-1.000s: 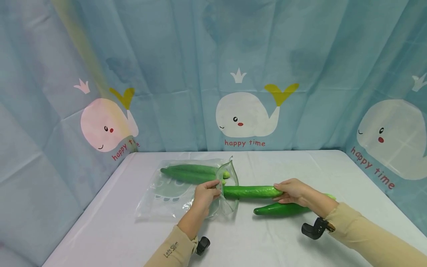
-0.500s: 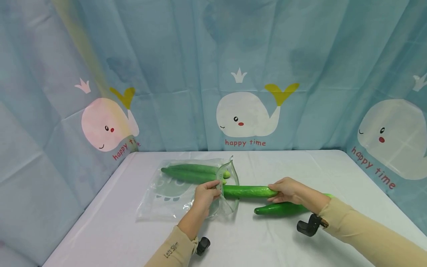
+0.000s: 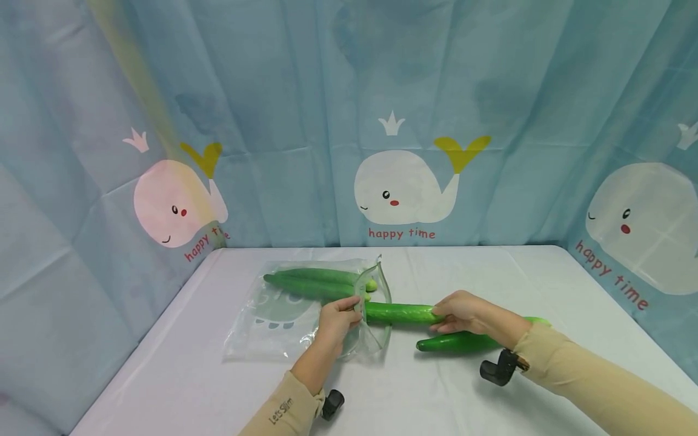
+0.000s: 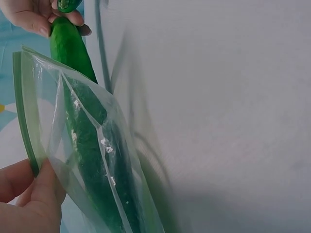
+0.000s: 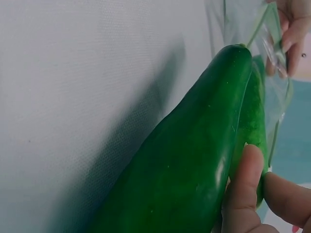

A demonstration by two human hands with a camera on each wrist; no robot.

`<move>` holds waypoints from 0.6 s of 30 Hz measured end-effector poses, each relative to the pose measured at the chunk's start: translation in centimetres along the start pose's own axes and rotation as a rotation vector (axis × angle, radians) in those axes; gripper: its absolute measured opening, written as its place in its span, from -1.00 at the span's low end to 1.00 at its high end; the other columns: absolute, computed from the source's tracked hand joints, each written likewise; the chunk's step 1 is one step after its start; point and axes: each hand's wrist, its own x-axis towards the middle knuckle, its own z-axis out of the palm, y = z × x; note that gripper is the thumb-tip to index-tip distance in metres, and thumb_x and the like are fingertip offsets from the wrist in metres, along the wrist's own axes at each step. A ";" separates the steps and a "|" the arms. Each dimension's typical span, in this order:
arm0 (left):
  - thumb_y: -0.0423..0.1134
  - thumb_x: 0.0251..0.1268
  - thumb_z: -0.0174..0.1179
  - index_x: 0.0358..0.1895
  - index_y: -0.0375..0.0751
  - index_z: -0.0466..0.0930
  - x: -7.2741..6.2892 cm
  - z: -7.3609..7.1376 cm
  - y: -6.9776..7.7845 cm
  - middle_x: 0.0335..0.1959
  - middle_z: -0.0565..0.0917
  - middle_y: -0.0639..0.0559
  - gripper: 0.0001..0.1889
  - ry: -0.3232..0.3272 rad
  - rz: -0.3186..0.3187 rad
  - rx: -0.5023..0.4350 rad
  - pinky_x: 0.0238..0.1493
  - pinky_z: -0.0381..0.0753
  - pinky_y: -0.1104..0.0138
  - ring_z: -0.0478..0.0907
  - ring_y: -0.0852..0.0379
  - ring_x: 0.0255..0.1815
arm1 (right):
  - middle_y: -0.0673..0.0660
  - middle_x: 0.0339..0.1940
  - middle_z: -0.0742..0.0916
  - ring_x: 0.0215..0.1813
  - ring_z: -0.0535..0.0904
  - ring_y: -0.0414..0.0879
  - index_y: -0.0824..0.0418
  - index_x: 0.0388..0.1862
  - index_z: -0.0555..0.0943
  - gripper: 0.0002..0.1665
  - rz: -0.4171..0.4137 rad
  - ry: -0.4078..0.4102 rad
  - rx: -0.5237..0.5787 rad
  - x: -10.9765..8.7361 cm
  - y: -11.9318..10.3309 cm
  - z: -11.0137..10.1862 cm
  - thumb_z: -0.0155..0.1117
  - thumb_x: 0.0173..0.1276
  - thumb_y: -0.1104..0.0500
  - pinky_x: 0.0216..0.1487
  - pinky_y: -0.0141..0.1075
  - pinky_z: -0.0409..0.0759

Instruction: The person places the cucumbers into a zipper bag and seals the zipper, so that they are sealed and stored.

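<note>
My left hand [image 3: 334,324] pinches the green-edged rim of a clear zip bag [image 4: 97,131] and holds its mouth apart. A cucumber [image 3: 403,313] lies partly inside that mouth; the right hand [image 3: 463,312] grips its outer end between thumb and fingers. Through the plastic in the left wrist view, the cucumber's inserted length shows. Two more cucumbers [image 3: 311,283] lie side by side within the bag toward its far side. Below the right hand, another cucumber [image 5: 180,155] rests on the table, its middle partly hidden by that hand and wrist.
A white cloth [image 3: 180,375] covers the table. Blue curtains with whale prints [image 3: 403,188] stand behind it and at both sides. Each wrist carries a small black camera [image 3: 498,367].
The right hand has moved left along with the cucumber, which sits further into the bag. The left hand has stayed at the bag's rim.
</note>
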 end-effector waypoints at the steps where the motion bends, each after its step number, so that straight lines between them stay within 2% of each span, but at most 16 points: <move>1: -0.57 0.31 0.10 0.26 -0.49 0.43 0.0 0.0 0.0 0.25 0.43 -0.39 -0.56 0.001 -0.001 0.001 0.11 0.57 0.15 0.40 -0.29 0.26 | 0.36 -0.18 0.62 -0.30 0.69 -0.06 0.76 0.25 0.20 -0.46 -0.003 -0.001 -0.002 0.0 0.0 0.1 0.03 0.47 0.39 -0.27 -0.33 0.68; 8: -0.55 0.32 0.11 0.27 -0.48 0.43 -0.1 0.1 0.0 0.26 0.43 -0.39 -0.56 0.007 -0.004 0.010 0.12 0.56 0.14 0.40 -0.29 0.26 | 0.36 -0.21 0.64 -0.33 0.68 -0.08 0.74 0.20 0.27 -0.51 -0.012 -0.010 -0.033 0.2 -0.3 0.7 0.04 0.47 0.37 -0.30 -0.34 0.66; 12: -0.56 0.31 0.11 0.26 -0.48 0.44 -0.1 0.2 -0.1 0.25 0.44 -0.38 -0.57 0.012 -0.009 0.009 0.10 0.57 0.15 0.42 -0.29 0.25 | 0.35 -0.26 0.65 -0.35 0.67 -0.07 0.71 0.12 0.35 -0.59 -0.015 0.000 -0.045 0.4 -0.2 1.1 0.06 0.46 0.38 -0.29 -0.31 0.66; 18: -0.56 0.30 0.12 0.26 -0.48 0.44 0.0 0.1 -0.1 0.24 0.45 -0.38 -0.57 0.010 -0.006 0.005 0.10 0.57 0.15 0.42 -0.28 0.24 | 0.32 -0.26 0.65 -0.36 0.65 -0.05 0.67 0.10 0.40 -0.61 0.001 0.022 -0.072 0.8 -0.4 1.7 0.11 0.44 0.37 -0.27 -0.27 0.67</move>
